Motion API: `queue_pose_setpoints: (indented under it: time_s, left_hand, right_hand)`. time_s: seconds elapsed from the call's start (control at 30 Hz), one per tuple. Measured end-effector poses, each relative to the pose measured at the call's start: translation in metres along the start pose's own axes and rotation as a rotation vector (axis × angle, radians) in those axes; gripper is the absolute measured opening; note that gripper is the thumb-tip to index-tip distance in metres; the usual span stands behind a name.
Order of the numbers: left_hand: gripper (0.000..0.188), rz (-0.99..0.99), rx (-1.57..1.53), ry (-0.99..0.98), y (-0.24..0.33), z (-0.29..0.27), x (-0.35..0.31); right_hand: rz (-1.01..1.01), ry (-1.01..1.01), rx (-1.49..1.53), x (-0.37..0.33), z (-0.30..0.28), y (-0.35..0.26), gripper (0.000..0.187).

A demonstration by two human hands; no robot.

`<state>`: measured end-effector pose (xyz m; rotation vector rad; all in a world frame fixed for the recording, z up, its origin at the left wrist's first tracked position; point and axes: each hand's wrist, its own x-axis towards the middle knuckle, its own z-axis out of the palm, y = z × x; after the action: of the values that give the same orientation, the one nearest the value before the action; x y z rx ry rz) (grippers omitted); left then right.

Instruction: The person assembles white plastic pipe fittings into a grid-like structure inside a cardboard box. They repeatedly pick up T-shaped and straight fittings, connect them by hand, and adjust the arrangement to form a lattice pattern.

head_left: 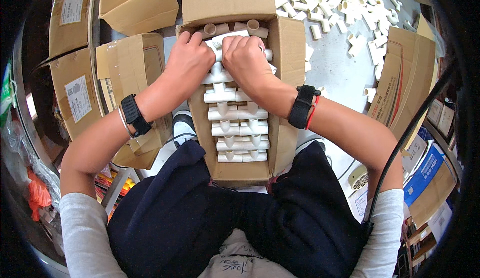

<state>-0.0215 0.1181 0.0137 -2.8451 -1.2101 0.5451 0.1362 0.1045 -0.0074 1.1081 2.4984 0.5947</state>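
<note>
Between my knees stands an open cardboard box (240, 172) holding several white plastic pipe tees (220, 94), stacked in two columns with their stems toward me. At the box's far end, my left hand (192, 55) is closed, its fingertips curled down against a white tee beside the left wall. Close by on the right, my right hand (247, 60) is also closed, fingers bent over the white fittings there. The pieces under both hands are mostly covered by my fingers. Behind them, round pipe openings (253, 25) face up along the far wall.
Loose white pipe fittings (330, 8) lie heaped on the grey floor at the far right. Cardboard boxes (127, 63) stand to the left, and another leaning carton (405, 78) is at the right. A black cable (400, 148) hangs past my right arm.
</note>
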Motion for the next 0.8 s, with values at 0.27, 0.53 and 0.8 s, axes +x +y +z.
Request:
queue_pose_setpoints:
  time_s: [0.27, 0.53, 0.8]
  left_hand:
    - [0.006, 0.007, 0.033, 0.113, 0.000, 0.007, -0.001]
    - [0.008, -0.004, 0.025, 0.086, -0.002, 0.005, -0.002]
    - [0.007, 0.014, 0.054, 0.112, -0.002, 0.004, -0.001]
  right_hand:
    - [0.048, 0.007, 0.075, 0.003, 0.003, 0.003, 0.012]
    - [-0.023, 0.186, 0.306, 0.010, 0.017, 0.028, 0.009]
    - [-0.060, 0.255, 0.679, 0.026, 0.016, 0.058, 0.012]
